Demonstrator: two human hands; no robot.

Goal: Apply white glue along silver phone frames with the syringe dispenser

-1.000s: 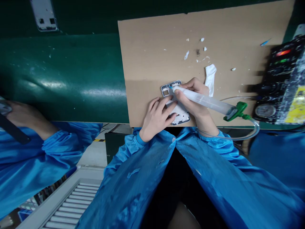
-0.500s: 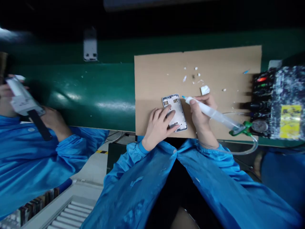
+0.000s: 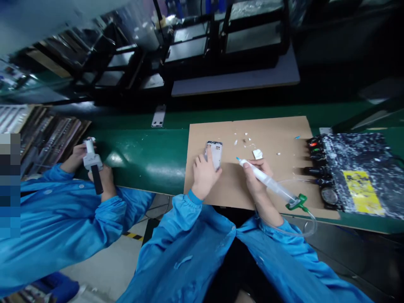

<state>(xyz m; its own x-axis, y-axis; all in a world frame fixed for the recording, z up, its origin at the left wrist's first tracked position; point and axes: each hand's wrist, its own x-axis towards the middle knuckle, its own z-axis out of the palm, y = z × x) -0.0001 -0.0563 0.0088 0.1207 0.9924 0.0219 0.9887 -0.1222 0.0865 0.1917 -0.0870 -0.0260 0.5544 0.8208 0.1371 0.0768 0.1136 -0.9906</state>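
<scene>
On the cardboard sheet (image 3: 227,191) lies a silver phone frame (image 3: 217,156) with small cutouts near its top end. My left hand (image 3: 203,171) rests over its left and lower part, index finger along the face and thumb by the lower right edge, gripping it. In my right hand (image 3: 259,179) is a white dispensing syringe (image 3: 268,181) with a blue needle tip, held like a pen. The tip points up and left, apart from the frame. A green adapter (image 3: 296,202) and clear tube join its rear end.
White scraps and a crumpled white piece (image 3: 257,154) lie on the cardboard. At right stands a paint-spotted dispenser box (image 3: 356,168) with a gauge. Another phone frame (image 3: 158,116) lies on the green bench (image 3: 148,160). At left a co-worker's hands (image 3: 107,179) hold a white-and-black tool (image 3: 93,162).
The view has tilted up, showing more of the racks behind. My left hand has shifted the phone frame leftward on the cardboard and straightened it. The syringe tip is farther from the frame.
</scene>
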